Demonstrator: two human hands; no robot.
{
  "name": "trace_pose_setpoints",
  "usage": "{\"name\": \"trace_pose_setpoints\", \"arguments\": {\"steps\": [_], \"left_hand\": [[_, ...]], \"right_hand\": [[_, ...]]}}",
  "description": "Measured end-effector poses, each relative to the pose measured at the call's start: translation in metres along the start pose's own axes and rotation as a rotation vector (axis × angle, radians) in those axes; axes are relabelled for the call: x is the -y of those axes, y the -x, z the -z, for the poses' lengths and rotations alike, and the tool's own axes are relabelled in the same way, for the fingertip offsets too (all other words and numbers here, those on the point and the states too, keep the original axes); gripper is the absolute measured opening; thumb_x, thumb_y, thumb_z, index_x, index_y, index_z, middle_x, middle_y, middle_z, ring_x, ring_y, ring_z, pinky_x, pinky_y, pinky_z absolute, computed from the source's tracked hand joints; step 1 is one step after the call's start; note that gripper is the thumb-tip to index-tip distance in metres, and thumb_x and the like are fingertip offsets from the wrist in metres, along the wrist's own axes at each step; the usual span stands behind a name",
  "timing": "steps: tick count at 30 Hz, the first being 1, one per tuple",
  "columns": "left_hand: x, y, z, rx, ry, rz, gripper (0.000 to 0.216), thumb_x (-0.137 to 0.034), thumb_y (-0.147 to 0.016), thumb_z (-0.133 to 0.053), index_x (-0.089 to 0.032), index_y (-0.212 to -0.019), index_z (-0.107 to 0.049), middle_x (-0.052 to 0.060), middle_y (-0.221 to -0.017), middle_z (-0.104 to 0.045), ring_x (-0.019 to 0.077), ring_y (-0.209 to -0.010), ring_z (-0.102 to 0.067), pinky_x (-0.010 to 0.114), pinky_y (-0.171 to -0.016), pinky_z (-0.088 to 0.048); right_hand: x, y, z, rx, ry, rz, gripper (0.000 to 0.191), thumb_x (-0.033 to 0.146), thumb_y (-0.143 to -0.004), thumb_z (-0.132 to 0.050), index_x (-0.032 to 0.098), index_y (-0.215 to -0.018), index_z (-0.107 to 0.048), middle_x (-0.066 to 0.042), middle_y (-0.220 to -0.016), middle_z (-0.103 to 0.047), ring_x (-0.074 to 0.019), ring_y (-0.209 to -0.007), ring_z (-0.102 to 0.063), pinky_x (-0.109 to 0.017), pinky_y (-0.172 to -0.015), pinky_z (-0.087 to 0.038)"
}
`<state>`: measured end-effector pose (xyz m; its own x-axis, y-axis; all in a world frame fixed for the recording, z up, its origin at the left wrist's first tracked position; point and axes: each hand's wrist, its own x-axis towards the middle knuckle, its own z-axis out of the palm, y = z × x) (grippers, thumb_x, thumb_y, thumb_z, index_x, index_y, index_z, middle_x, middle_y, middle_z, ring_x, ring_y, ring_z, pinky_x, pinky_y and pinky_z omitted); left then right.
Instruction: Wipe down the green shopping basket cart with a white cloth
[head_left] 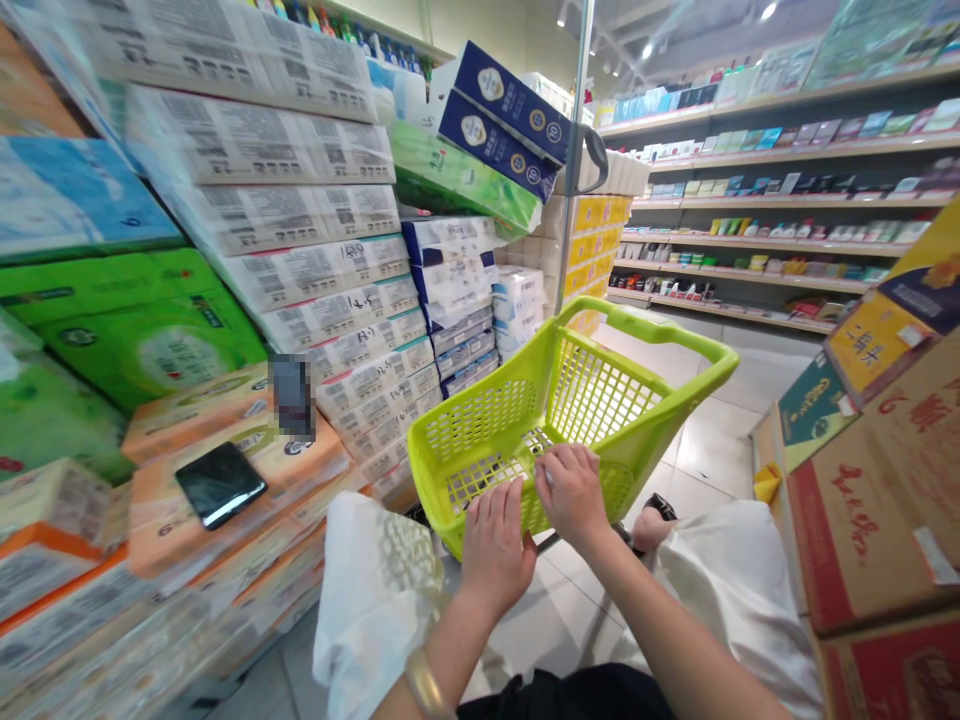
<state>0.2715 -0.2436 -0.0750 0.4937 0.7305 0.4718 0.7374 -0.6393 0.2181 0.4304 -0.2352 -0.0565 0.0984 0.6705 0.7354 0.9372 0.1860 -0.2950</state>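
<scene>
A lime-green plastic shopping basket point(480, 420) with perforated walls stands tilted in front of me, its pull handle point(667, 340) at the far right end. I see no goods inside it. My left hand point(496, 540) grips the near rim, fingers over the edge and thumb outside. Just to its right, my right hand point(574, 490) is curled over the same rim with its fingertips inside the basket. A gold bangle point(429, 685) circles my left wrist. White trouser legs point(731, 580) flank the basket.
A black phone point(221, 484) lies on orange tissue packs point(300, 470) at the left. Tall stacks of white packs point(292, 150) rise behind. Cardboard cartons point(862, 520) stand close on the right. Stocked shelves point(750, 205) line the back, beyond a glass door with a handle point(594, 160).
</scene>
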Motion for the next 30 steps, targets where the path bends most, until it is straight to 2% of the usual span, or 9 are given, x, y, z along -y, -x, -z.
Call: {"name": "trace_pose_setpoints", "arguments": {"steps": [3,8,10,13,17,20,25,30], "left_hand": [[0.005,0.001,0.001,0.004,0.0,-0.018,0.072,-0.015,-0.071,-0.053,-0.019,-0.14,-0.033,0.012,-0.124,-0.057,0.028,-0.114,-0.052,0.044,-0.1,-0.036],[0.009,0.001,0.005,0.005,0.001,-0.029,0.066,-0.017,-0.074,-0.052,-0.016,-0.138,-0.036,0.012,-0.124,-0.057,0.0277,-0.112,-0.051,0.043,-0.099,-0.035],[0.008,0.001,0.005,-0.001,0.003,-0.013,0.065,-0.017,-0.074,-0.052,-0.016,-0.138,-0.037,0.012,-0.122,-0.057,0.0279,-0.111,-0.051,0.043,-0.099,-0.035],[0.006,0.001,0.004,-0.011,-0.003,0.005,0.065,-0.017,-0.074,-0.053,-0.016,-0.137,-0.038,0.012,-0.121,-0.057,0.028,-0.111,-0.051,0.044,-0.099,-0.035],[0.009,0.002,0.004,-0.012,-0.018,-0.004,0.064,-0.016,-0.072,-0.054,-0.016,-0.135,-0.04,0.012,-0.122,-0.057,0.0276,-0.112,-0.051,0.044,-0.1,-0.035],[0.011,0.004,0.006,-0.011,-0.027,-0.028,0.064,-0.016,-0.072,-0.053,-0.016,-0.135,-0.04,0.012,-0.122,-0.057,0.0271,-0.112,-0.051,0.042,-0.099,-0.036],[0.008,0.006,0.006,-0.035,-0.026,-0.027,0.064,-0.017,-0.073,-0.054,-0.014,-0.135,-0.04,0.012,-0.12,-0.058,0.0268,-0.11,-0.052,0.042,-0.098,-0.037],[0.007,0.007,0.002,-0.072,-0.038,-0.016,0.062,-0.016,-0.072,-0.053,-0.015,-0.133,-0.042,0.012,-0.118,-0.059,0.0269,-0.108,-0.052,0.043,-0.096,-0.038]], "right_hand": [[0.005,0.002,0.0,0.035,-0.028,0.051,0.012,0.02,-0.088,-0.053,0.023,-0.082,-0.062,-0.004,-0.087,-0.062,-0.02,-0.09,-0.05,-0.037,-0.088,-0.035],[-0.034,-0.009,0.017,-0.066,0.098,0.015,0.013,0.021,-0.09,-0.052,0.024,-0.081,-0.061,-0.004,-0.088,-0.061,-0.0214,-0.092,-0.05,-0.038,-0.092,-0.034],[-0.04,-0.01,0.018,-0.123,0.138,-0.017,0.012,0.021,-0.09,-0.052,0.024,-0.082,-0.06,-0.005,-0.089,-0.061,-0.0223,-0.093,-0.05,-0.04,-0.095,-0.033],[-0.023,-0.005,0.01,-0.125,0.115,-0.029,0.012,0.02,-0.089,-0.052,0.024,-0.082,-0.061,-0.005,-0.089,-0.06,-0.0226,-0.093,-0.049,-0.042,-0.096,-0.032],[0.006,0.005,-0.002,-0.02,0.018,0.017,0.011,0.019,-0.089,-0.052,0.023,-0.084,-0.062,-0.004,-0.089,-0.061,-0.0216,-0.095,-0.05,-0.041,-0.098,-0.032],[-0.001,0.004,0.003,0.005,0.0,0.02,0.012,0.02,-0.089,-0.053,0.024,-0.084,-0.063,-0.004,-0.088,-0.061,-0.0204,-0.093,-0.052,-0.04,-0.099,-0.032],[-0.023,-0.003,0.013,-0.072,0.091,-0.047,0.015,0.021,-0.09,-0.051,0.023,-0.082,-0.063,-0.005,-0.091,-0.062,-0.0214,-0.095,-0.051,-0.041,-0.1,-0.032],[0.01,0.008,0.0,-0.023,0.038,-0.031,0.016,0.022,-0.09,-0.05,0.022,-0.081,-0.062,-0.004,-0.089,-0.061,-0.0202,-0.095,-0.05,-0.038,-0.101,-0.03]]}}
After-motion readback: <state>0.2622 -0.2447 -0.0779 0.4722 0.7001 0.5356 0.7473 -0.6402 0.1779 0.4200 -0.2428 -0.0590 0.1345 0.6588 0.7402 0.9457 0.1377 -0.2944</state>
